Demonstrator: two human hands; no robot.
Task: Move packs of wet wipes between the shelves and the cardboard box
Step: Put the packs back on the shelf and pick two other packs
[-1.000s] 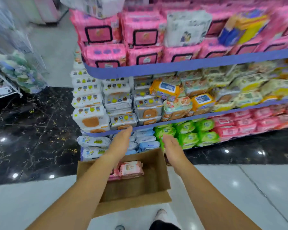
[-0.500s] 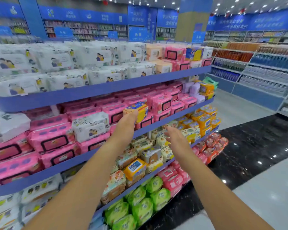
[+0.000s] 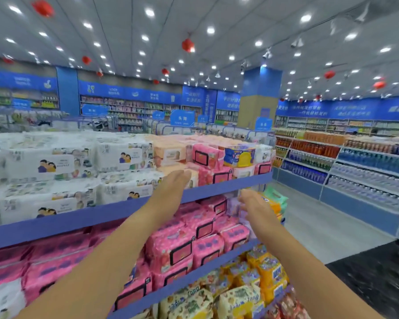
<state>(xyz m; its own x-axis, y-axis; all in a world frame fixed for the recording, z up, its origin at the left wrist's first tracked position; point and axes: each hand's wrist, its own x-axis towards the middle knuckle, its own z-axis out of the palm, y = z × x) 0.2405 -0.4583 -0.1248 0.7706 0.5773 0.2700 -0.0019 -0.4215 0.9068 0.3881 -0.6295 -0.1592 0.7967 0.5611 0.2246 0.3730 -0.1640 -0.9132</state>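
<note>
Wet wipes packs (image 3: 129, 155) fill all the shelves in view, and neither hand has one yet. The left hand (image 3: 173, 184) is stretched forward with straight fingers held together, and it holds nothing. Its fingertips reach the front of the top shelf (image 3: 78, 218), just before a pale peach pack (image 3: 171, 154); whether they touch a pack I cannot tell. The right hand (image 3: 251, 203) is lower, at four o'clock from the left one, also flat and empty. Its fingers point to the end of the second shelf (image 3: 194, 280), where orange and green packs (image 3: 275, 201) stand. I judge that both hands are kept open and a little apart because a soft pack is easiest to take from two sides. The step seems to be a reach for a pack on the shelf.

At one o'clock from the left hand are pink packs (image 3: 207, 157), with a blue and yellow pack (image 3: 240, 155) on top of the pile. At nine o'clock lie white packs (image 3: 55, 162) in two layers. Under the arms, at six o'clock, more pink packs (image 3: 171, 252) stand with labels to the front, probably so that a shopper can read them, and yellow packs (image 3: 240, 295) are below. The cardboard box is not in view. Far at three o'clock is a wall of bottled drinks (image 3: 366, 173).
</note>
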